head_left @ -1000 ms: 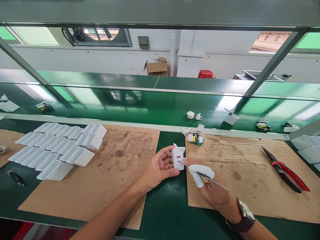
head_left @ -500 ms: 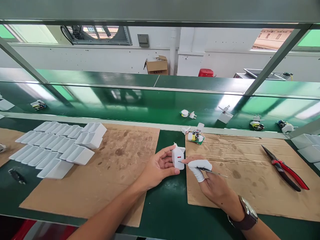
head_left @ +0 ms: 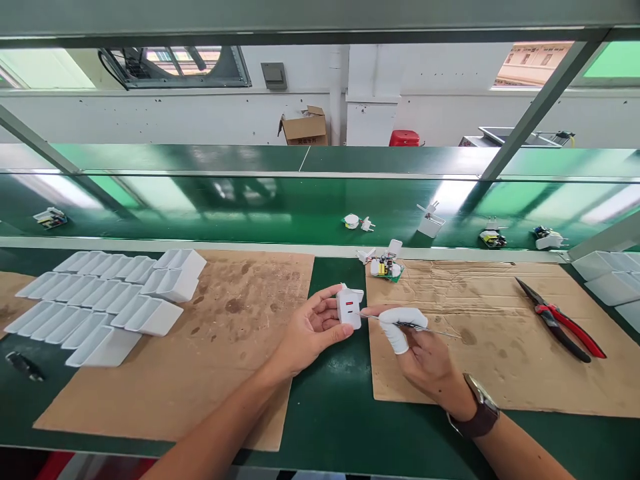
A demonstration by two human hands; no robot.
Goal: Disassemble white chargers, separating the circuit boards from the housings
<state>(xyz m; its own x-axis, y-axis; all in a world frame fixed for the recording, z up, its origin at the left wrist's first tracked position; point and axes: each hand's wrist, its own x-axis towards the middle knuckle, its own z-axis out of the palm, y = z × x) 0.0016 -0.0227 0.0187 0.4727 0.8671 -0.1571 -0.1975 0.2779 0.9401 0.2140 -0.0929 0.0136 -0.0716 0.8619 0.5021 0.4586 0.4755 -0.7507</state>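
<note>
In my left hand point(head_left: 315, 327) is a small white charger point(head_left: 349, 311), gripped between thumb and fingers over the green bench. A red slot shows on the face turned towards me, and a white plug part juts from its top. My right hand point(head_left: 417, 340) is closed around slim metal tweezers point(head_left: 413, 326), which point left. Their tip is at the charger's face, near the lower slot; whether it enters cannot be made out. White finger covers wrap two of the right fingers. Just behind the hands lies a circuit board point(head_left: 386, 268) with white parts.
Rows of white housings point(head_left: 105, 283) stand on the left cardboard sheet point(head_left: 240, 373). Red-and-black pliers point(head_left: 560, 327) lie on the right cardboard point(head_left: 470, 360). Loose boards and a white plug housing point(head_left: 431, 223) sit on the raised ledge behind. More housings point(head_left: 610, 273) are at far right.
The camera view has shifted a little. The tweezers have drawn back slightly to the right from the charger's face and lie flatter. My left hand keeps the charger.
</note>
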